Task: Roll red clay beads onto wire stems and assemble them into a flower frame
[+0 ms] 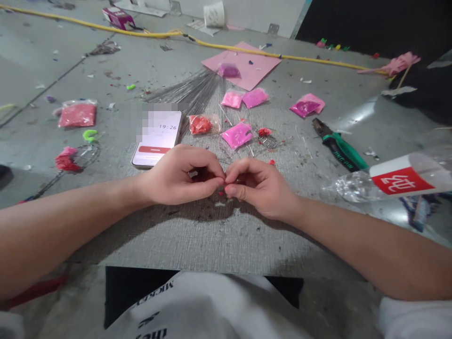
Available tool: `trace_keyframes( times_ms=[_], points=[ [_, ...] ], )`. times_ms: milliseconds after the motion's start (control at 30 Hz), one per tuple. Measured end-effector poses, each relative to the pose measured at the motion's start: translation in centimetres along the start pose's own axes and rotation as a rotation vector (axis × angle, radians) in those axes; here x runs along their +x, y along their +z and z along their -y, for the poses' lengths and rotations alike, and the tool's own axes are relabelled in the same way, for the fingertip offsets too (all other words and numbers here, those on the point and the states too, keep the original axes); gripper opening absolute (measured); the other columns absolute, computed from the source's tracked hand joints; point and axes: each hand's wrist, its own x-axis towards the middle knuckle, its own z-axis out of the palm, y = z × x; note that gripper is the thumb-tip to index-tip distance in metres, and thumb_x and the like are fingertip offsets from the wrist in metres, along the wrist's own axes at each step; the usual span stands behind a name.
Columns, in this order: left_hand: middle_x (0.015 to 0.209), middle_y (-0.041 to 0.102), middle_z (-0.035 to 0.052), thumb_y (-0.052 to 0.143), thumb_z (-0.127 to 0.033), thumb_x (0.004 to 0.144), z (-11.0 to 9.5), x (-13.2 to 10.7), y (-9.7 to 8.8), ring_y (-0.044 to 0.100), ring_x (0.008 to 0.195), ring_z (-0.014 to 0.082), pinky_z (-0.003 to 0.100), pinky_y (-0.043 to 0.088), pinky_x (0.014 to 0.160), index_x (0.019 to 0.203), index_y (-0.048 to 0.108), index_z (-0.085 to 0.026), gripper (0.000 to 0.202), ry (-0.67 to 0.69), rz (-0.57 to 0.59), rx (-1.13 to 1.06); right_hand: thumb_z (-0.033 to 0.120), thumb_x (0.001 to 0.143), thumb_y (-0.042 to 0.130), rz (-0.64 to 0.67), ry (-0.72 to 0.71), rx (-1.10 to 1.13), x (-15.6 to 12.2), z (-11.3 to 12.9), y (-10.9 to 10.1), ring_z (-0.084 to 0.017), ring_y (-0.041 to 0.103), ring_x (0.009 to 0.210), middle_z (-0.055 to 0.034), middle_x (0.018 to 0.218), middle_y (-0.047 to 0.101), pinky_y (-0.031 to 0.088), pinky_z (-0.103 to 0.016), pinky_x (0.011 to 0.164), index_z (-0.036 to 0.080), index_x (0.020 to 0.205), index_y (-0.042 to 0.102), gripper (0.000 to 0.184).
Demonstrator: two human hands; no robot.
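Note:
My left hand and my right hand meet fingertip to fingertip over a grey textured mat. Both are curled in a pinch around a small red piece that barely shows between them. A thin wire seems to run from the fingers, too fine to follow. Just beyond my left hand lies a phone with its screen lit.
Small bags of pink beads and red beads lie beyond the hands, beside a bundle of thin wires. Green-handled pliers and a lying plastic bottle are at the right. A red bead bag and a wire flower sit left.

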Motion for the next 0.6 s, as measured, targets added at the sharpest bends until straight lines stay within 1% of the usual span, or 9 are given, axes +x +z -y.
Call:
trace_keyframes(
  times_ms=[67,133,200,267,333,400,500,600],
  points=[
    [0.068,0.071,0.0012,0.065,-0.023,0.087,0.2,0.1,-0.3,0.059,0.055,0.0114,0.026,0.049,0.057,0.082,0.072,-0.023,0.009,0.021,0.031,0.005,0.032,0.078,0.089,-0.006,0.013,0.017,-0.1,-0.1,0.0,-0.008,0.062,0.067,0.0036,0.080,0.068,0.054,-0.022,0.061,0.021,0.088,0.069,0.025],
    [0.070,0.071,0.0020,0.065,-0.022,0.086,0.5,0.2,-0.8,0.060,0.057,0.0123,0.026,0.049,0.057,0.085,0.074,-0.024,0.009,0.048,0.112,0.022,0.035,0.079,0.088,-0.025,0.025,0.019,-0.1,-0.1,0.0,-0.008,0.061,0.062,0.0039,0.075,0.068,0.050,-0.021,0.055,0.021,0.088,0.069,0.026],
    [0.076,0.074,0.0041,0.064,-0.022,0.086,0.7,0.3,-1.2,0.066,0.065,0.0154,0.029,0.053,0.065,0.090,0.076,-0.026,0.013,0.060,0.229,0.055,0.040,0.080,0.087,-0.065,0.038,0.010,-0.1,0.0,0.1,-0.008,0.059,0.058,0.0045,0.071,0.066,0.049,-0.021,0.051,0.021,0.088,0.067,0.028],
    [0.086,0.077,0.0070,0.062,-0.023,0.087,0.9,0.4,-1.5,0.071,0.078,0.0199,0.033,0.058,0.074,0.098,0.078,-0.028,0.020,0.059,0.347,0.087,0.043,0.079,0.087,-0.118,0.030,0.008,0.0,0.1,0.2,-0.008,0.058,0.056,0.0054,0.068,0.064,0.048,-0.021,0.049,0.021,0.086,0.065,0.032],
    [0.094,0.077,0.0090,0.059,-0.023,0.087,1.0,0.3,-1.5,0.073,0.087,0.0231,0.036,0.059,0.078,0.105,0.078,-0.030,0.027,0.054,0.423,0.103,0.045,0.077,0.088,-0.151,0.013,0.008,0.0,0.2,0.2,-0.007,0.057,0.055,0.0059,0.068,0.063,0.047,-0.021,0.049,0.021,0.085,0.064,0.035],
    [0.098,0.077,0.0094,0.058,-0.022,0.087,1.1,0.2,-1.5,0.072,0.088,0.0237,0.036,0.060,0.077,0.108,0.078,-0.032,0.030,0.056,0.445,0.114,0.046,0.078,0.087,-0.139,0.013,-0.002,0.0,0.3,0.3,-0.007,0.056,0.056,0.0059,0.068,0.062,0.047,-0.021,0.049,0.021,0.085,0.064,0.035],
    [0.096,0.075,0.0087,0.057,-0.020,0.087,1.3,0.2,-1.2,0.070,0.083,0.0220,0.034,0.058,0.073,0.105,0.077,-0.030,0.029,0.077,0.416,0.149,0.045,0.081,0.085,-0.092,0.035,-0.024,-0.1,0.3,0.3,-0.007,0.056,0.057,0.0054,0.070,0.063,0.046,-0.021,0.050,0.021,0.086,0.064,0.031],
    [0.093,0.073,0.0079,0.058,-0.021,0.091,1.5,0.1,-0.8,0.068,0.081,0.0207,0.032,0.055,0.071,0.104,0.077,-0.029,0.024,0.093,0.389,0.193,0.042,0.083,0.084,-0.087,0.024,-0.035,-0.2,0.3,0.3,-0.007,0.056,0.058,0.0054,0.071,0.063,0.047,-0.022,0.051,0.021,0.087,0.064,0.030]
  ],
)
